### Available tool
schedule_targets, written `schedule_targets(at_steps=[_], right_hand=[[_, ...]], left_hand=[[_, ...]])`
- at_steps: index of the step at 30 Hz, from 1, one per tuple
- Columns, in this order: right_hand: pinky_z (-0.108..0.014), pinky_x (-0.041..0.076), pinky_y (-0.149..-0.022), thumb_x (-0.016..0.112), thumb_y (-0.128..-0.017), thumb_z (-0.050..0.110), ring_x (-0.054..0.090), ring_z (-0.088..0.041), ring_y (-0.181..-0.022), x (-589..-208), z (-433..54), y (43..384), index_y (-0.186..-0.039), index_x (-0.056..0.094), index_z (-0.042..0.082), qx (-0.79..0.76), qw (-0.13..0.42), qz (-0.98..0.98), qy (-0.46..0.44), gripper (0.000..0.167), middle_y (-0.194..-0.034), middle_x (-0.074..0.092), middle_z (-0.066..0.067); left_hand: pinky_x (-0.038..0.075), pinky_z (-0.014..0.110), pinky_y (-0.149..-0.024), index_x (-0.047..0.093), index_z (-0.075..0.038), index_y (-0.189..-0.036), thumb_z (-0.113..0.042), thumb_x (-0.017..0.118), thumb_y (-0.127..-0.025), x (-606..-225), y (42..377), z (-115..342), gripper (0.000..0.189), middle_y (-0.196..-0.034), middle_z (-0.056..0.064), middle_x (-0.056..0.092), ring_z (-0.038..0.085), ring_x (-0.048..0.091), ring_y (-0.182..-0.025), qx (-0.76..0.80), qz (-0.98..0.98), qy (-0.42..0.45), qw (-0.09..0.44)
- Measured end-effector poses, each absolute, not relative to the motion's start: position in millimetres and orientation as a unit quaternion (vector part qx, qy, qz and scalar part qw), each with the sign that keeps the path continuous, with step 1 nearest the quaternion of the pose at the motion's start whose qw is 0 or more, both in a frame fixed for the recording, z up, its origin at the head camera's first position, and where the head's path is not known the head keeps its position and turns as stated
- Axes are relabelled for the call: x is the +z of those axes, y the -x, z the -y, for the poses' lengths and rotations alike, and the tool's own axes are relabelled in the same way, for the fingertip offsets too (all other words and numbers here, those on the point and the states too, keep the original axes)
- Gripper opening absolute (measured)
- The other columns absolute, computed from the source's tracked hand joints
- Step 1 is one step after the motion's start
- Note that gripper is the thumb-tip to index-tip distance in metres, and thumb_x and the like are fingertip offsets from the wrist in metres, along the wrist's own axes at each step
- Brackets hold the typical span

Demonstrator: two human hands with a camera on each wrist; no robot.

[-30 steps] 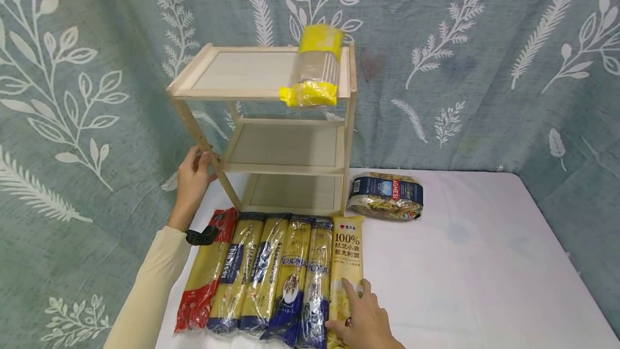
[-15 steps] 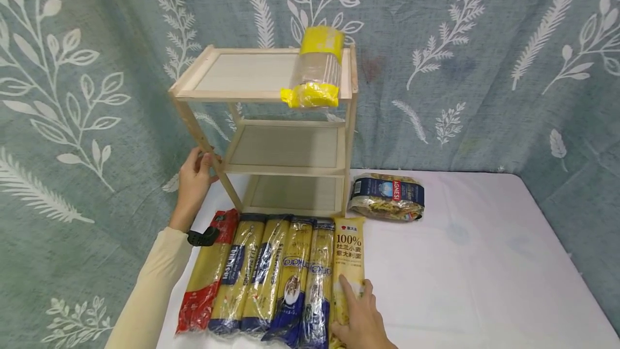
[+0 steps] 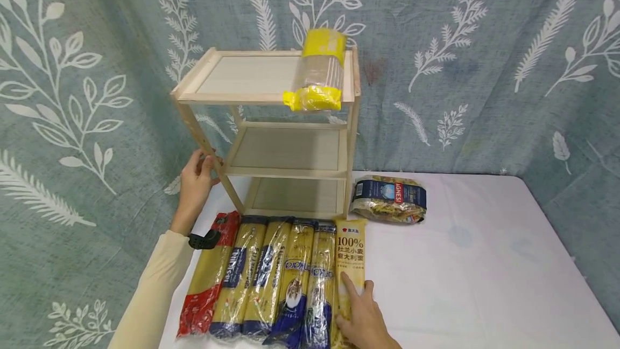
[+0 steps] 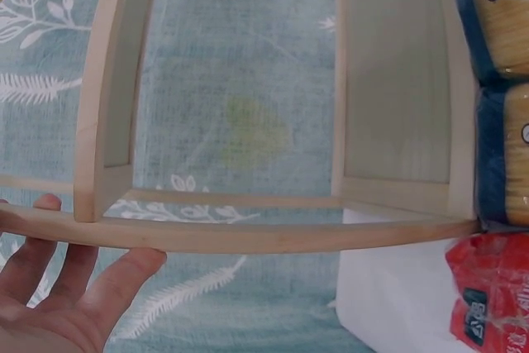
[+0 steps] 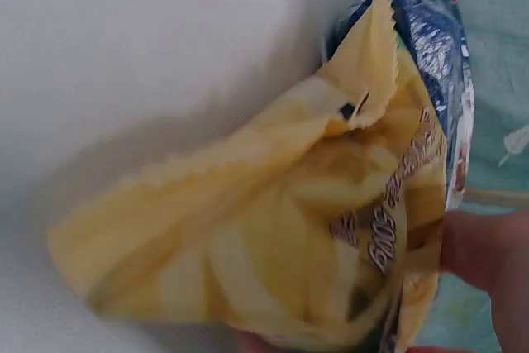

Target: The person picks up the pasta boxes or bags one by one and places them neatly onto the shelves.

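My left hand grips the left front post of a three-tier wooden shelf; in the left wrist view its fingers curl round the post. My right hand holds the lower part of a cream-yellow pasta bag, the rightmost in a row before the shelf. The right wrist view shows the bag's crimped end close up, with the thumb against one side and fingertips partly hidden beneath. Just left of this bag lies a blue-and-yellow spaghetti pack.
Several more spaghetti packs fill the row, ending at a red-and-yellow pack on the left. A yellow-ended noodle pack lies on the top tier. An Agnesi pasta bag sits right of the shelf on the white tablecloth. A patterned curtain hangs behind.
My right thumb has shifted slightly right, from the neighbouring pack's edge onto the cream-yellow bag. My left hand keeps its grip on the post. The head view has moved slightly.
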State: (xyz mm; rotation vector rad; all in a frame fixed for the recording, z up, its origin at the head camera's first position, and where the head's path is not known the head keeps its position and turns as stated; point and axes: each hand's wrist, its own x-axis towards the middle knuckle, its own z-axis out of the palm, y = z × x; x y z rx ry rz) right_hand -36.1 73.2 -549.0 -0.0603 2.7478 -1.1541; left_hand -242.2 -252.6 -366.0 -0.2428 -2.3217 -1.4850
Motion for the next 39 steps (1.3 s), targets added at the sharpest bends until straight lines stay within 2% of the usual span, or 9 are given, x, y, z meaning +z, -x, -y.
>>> schedule_targets(at_steps=[5,10,17,25,27,31,32,39], right_hand=[[-0.016,0.039,-0.033,0.064,-0.070,-0.001,0.040,-0.003,-0.041,-546.3,-74.3,33.2,-0.142,0.044,0.015,-0.427,0.053,-0.902,0.045,0.076,-0.128,0.029,-0.038],[-0.016,0.043,-0.037,0.061,-0.074,-0.006,0.043,-0.004,-0.045,-542.5,-78.2,33.5,-0.141,0.044,0.008,-0.463,0.046,-0.882,0.069,0.071,-0.126,0.030,-0.035],[-0.017,0.048,-0.047,0.056,-0.076,-0.008,0.050,-0.006,-0.059,-540.8,-86.3,28.9,-0.142,0.040,0.002,-0.491,0.045,-0.866,0.081,0.069,-0.126,0.032,-0.029],[-0.028,0.050,-0.066,0.060,-0.076,-0.007,0.052,-0.020,-0.082,-522.6,-97.6,24.4,-0.137,0.046,0.000,-0.464,0.010,-0.884,0.063,0.063,-0.117,0.041,-0.022],[-0.029,0.050,-0.068,0.061,-0.075,-0.007,0.051,-0.021,-0.086,-516.6,-99.9,22.7,-0.136,0.047,0.000,-0.461,0.013,-0.886,0.051,0.063,-0.115,0.043,-0.020],[-0.026,0.047,-0.066,0.063,-0.075,-0.006,0.050,-0.019,-0.084,-506.1,-103.1,18.8,-0.136,0.049,0.001,-0.457,0.031,-0.889,0.031,0.063,-0.113,0.045,-0.020],[-0.026,0.047,-0.066,0.063,-0.075,-0.006,0.050,-0.019,-0.084,-503.6,-104.1,18.0,-0.136,0.049,0.002,-0.459,0.031,-0.887,0.027,0.063,-0.112,0.045,-0.020],[-0.029,0.048,-0.070,0.065,-0.077,-0.007,0.050,-0.017,-0.085,-483.2,-115.2,17.6,-0.134,0.050,0.002,-0.485,0.015,-0.874,0.008,0.060,-0.108,0.047,-0.016]], left_hand=[[0.056,0.041,-0.073,0.048,0.002,-0.131,-0.022,0.039,-0.103,-367.3,242.5,253.1,0.038,-0.112,0.028,0.059,0.041,0.057,-0.106,-0.529,0.823,0.086,0.185],[0.056,0.041,-0.072,0.047,0.002,-0.131,-0.022,0.039,-0.103,-366.7,243.5,254.6,0.038,-0.111,0.029,0.059,0.042,0.057,-0.105,-0.526,0.824,0.091,0.191],[0.057,0.040,-0.072,0.047,0.003,-0.130,-0.021,0.039,-0.103,-366.9,241.5,255.4,0.037,-0.112,0.029,0.058,0.042,0.057,-0.105,-0.527,0.824,0.089,0.188],[0.057,0.040,-0.071,0.048,0.002,-0.130,-0.021,0.039,-0.103,-365.7,241.8,254.2,0.037,-0.111,0.029,0.059,0.042,0.057,-0.105,-0.528,0.823,0.094,0.188],[0.057,0.037,-0.071,0.047,0.003,-0.130,-0.020,0.039,-0.103,-365.5,241.5,253.8,0.037,-0.111,0.030,0.058,0.043,0.056,-0.106,-0.527,0.823,0.099,0.186],[0.057,0.024,-0.068,0.046,0.003,-0.131,-0.020,0.039,-0.103,-365.5,240.8,255.0,0.037,-0.112,0.030,0.057,0.043,0.055,-0.107,-0.528,0.824,0.101,0.179],[0.057,0.024,-0.068,0.046,0.003,-0.131,-0.020,0.039,-0.103,-365.6,240.7,255.2,0.037,-0.112,0.030,0.057,0.043,0.055,-0.107,-0.529,0.823,0.101,0.179],[0.055,0.043,-0.073,0.047,0.001,-0.131,-0.021,0.039,-0.103,-366.1,242.4,256.6,0.037,-0.112,0.027,0.059,0.040,0.057,-0.106,-0.525,0.825,0.100,0.181]])
